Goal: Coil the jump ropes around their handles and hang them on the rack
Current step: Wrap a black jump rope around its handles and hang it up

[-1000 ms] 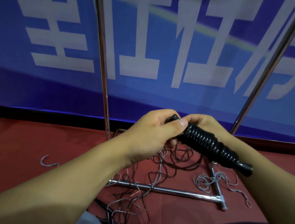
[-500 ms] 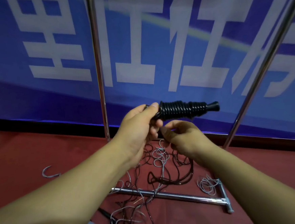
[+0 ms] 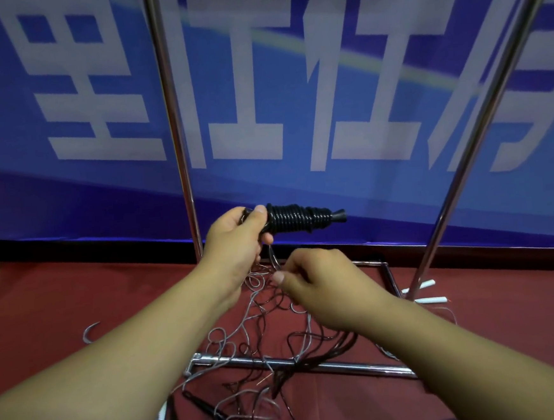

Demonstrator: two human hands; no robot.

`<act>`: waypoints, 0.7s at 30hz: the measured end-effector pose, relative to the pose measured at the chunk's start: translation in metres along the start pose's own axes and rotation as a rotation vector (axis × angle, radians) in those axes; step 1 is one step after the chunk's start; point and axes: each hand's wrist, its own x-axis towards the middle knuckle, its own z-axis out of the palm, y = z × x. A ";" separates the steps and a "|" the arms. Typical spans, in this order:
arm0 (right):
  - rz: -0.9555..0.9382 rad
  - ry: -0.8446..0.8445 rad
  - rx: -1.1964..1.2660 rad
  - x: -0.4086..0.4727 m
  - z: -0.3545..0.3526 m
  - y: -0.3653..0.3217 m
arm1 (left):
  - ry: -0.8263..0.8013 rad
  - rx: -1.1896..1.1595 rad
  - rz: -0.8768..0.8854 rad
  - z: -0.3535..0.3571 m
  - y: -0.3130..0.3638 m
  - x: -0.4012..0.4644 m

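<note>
Left hand (image 3: 238,236) grips the black rope-wound jump-rope handle (image 3: 298,220), pointing three o'clock; right hand (image 3: 321,289), at five o'clock below, pinches the thin trailing rope (image 3: 274,259).

Glossy black cord, wound in tight ribbed coils, covers a jump rope handle (image 3: 298,220) with a smooth, matt plastic-looking end cap. The rack's upright poles (image 3: 172,118) and base bars (image 3: 314,366) are polished, mirror-bright metal. Thin shiny grey and dark ropes (image 3: 272,336) lie tangled on matt red carpet-like floor (image 3: 44,301). Behind hangs a smooth blue printed banner (image 3: 293,92), faintly sheened.
</note>
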 end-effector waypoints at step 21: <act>-0.021 -0.023 -0.118 -0.027 -0.032 -0.011 | -0.053 0.585 0.269 -0.014 -0.014 0.013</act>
